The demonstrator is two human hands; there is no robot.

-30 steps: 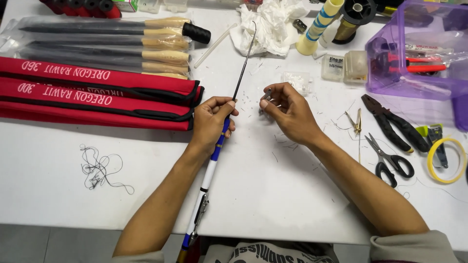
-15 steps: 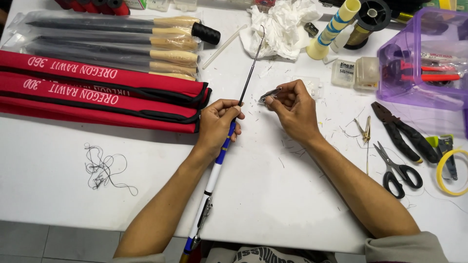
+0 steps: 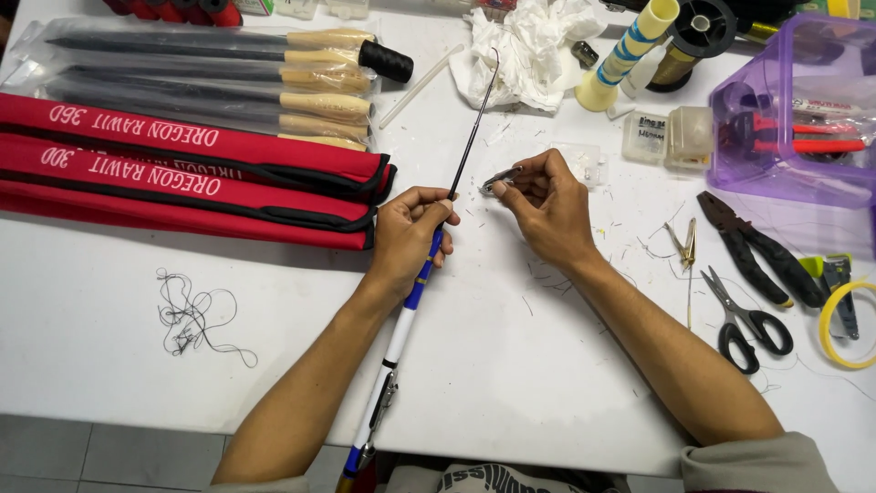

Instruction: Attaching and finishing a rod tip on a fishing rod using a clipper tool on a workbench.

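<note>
Lying slantwise across the white bench (image 3: 547,383), the fishing rod (image 3: 399,334) runs from its blue-and-white handle near the person's lap up to a thin black tip that ends close to the crumpled white cloth (image 3: 529,46). The left hand (image 3: 408,239) is closed around the rod where the blue wrapping meets the black blank, thumb pressed on top. Just beside it, the right hand (image 3: 547,203) pinches a small metal clipper (image 3: 500,178) between thumb and fingers, its nose pointing toward the blank, slightly apart from it.

Around them, short thread clippings dot the bench. To the left lie red rod sleeves (image 3: 182,173) and bagged rod sections with pale handles (image 3: 210,78); a tangle of dark line (image 3: 192,319) sits nearer the edge. To the right are black pliers (image 3: 748,246), scissors (image 3: 744,319), a roll of yellow tape (image 3: 844,324) and a purple plastic box (image 3: 803,110); thread spools (image 3: 698,27) stand at the back.

Judging from this, the slender blank is the weak point: a slip of the clipper could nick it, and the unsupported tip could flex or roll if the left hand's grip loosens. Loose clippings could also snag under the fingers.
</note>
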